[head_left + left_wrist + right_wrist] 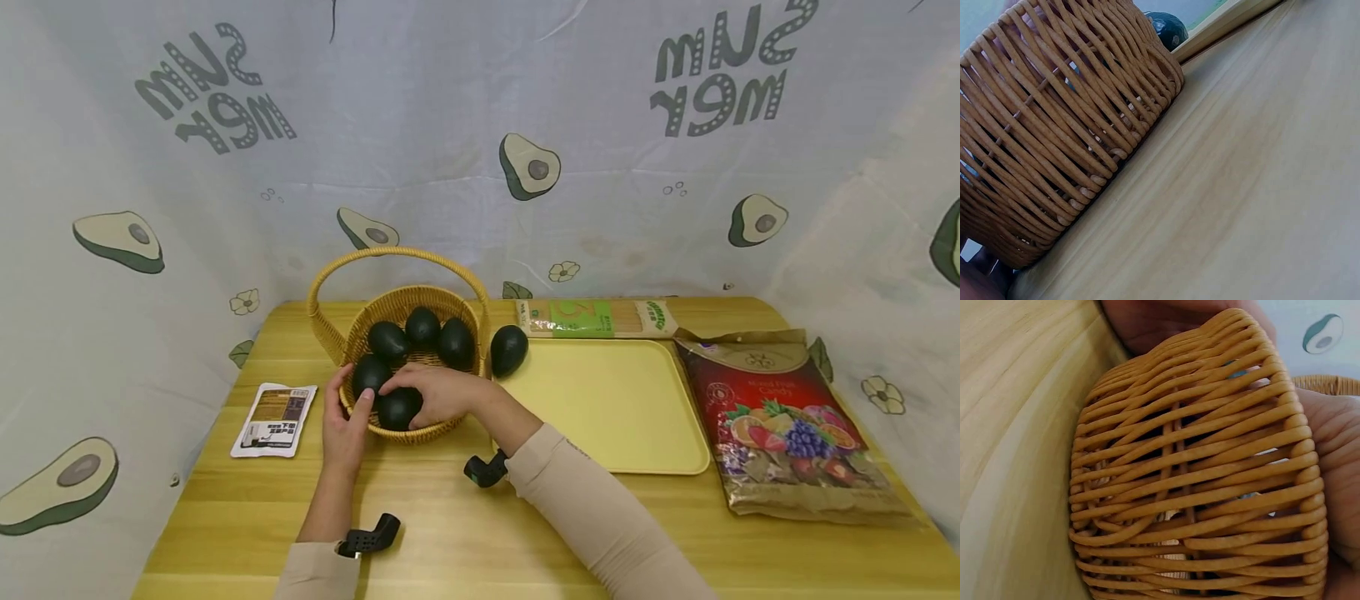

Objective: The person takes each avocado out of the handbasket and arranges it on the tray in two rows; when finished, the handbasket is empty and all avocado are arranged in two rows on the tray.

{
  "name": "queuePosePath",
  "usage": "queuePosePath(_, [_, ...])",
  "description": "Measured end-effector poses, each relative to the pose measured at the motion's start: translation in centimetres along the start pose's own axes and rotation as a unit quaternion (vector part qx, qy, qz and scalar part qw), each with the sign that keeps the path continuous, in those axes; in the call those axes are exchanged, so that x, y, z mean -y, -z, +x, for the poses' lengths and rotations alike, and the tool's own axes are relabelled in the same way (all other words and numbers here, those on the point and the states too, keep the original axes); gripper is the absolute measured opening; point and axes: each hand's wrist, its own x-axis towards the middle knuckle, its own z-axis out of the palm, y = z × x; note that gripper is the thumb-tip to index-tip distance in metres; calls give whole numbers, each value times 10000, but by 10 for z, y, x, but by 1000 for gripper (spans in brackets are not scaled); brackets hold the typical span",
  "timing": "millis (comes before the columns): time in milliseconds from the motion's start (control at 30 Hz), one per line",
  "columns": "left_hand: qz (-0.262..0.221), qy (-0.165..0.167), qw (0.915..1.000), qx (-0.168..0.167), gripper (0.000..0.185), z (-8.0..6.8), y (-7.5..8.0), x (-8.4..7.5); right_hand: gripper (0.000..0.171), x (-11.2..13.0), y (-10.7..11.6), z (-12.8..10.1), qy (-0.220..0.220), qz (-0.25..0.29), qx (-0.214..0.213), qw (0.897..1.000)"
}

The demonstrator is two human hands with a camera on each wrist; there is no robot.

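A woven wicker basket [418, 296] with a tall arched handle stands at the left of the table, holding several dark green avocados [423, 327]. My left hand [347, 425] grips its near left rim, fingers along the outer wall and thumb over the edge beside an avocado [371, 375]. Reaching over the near right rim, my right hand [442, 392] holds an avocado [397, 409] inside, with thumb and fingers around it. In both wrist views the basket's wall [1066, 119] [1197, 469] hides most of the hands' contact. Another avocado [509, 351] lies outside, right of the basket.
A yellow tray [600, 408] lies right of the basket, with a noodle packet [596, 319] behind it. At the far right is a large candy bag [787, 425]. A small white-edged pouch [274, 420] lies at the left. Printed curtains [465, 108] surround the table.
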Motion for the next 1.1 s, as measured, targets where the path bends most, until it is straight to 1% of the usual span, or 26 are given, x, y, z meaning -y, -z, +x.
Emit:
queuePosePath(200, [2, 5, 10000, 10, 52, 1, 0, 0, 61, 0, -2, 2, 25, -48, -251, 9997])
queuePosePath(333, [60, 38, 10000, -15, 51, 0, 1, 1, 61, 1, -2, 1, -56, -63, -444, 9990])
queuePosePath(467, [92, 66, 9999, -7, 51, -1, 1, 1, 62, 5, -1, -6, -191, 76, -836, 9963])
queuePosePath(600, [34, 97, 9999, -17, 51, -1, 0, 0, 62, 9, 0, -16, -277, 260, -1352, 9901])
queuePosePath(700, [20, 137, 9999, -26, 51, -1, -1, 1, 63, 11, 1, -24, -230, 347, -1674, 9850])
queuePosePath(800, [18, 197, 9998, -23, 51, 0, -1, 1, 64, 11, 2, -31, -191, 450, -1901, 9805])
queuePosePath(933, [23, 275, 9996, -9, 51, 0, -1, -1, 64, 9, 3, -43, -219, 746, -2180, 9728])
queuePosePath(1100, [-9, 249, 9997, -47, 51, -1, 0, -1, 64, 7, 3, -61, -181, 995, -2564, 9613])
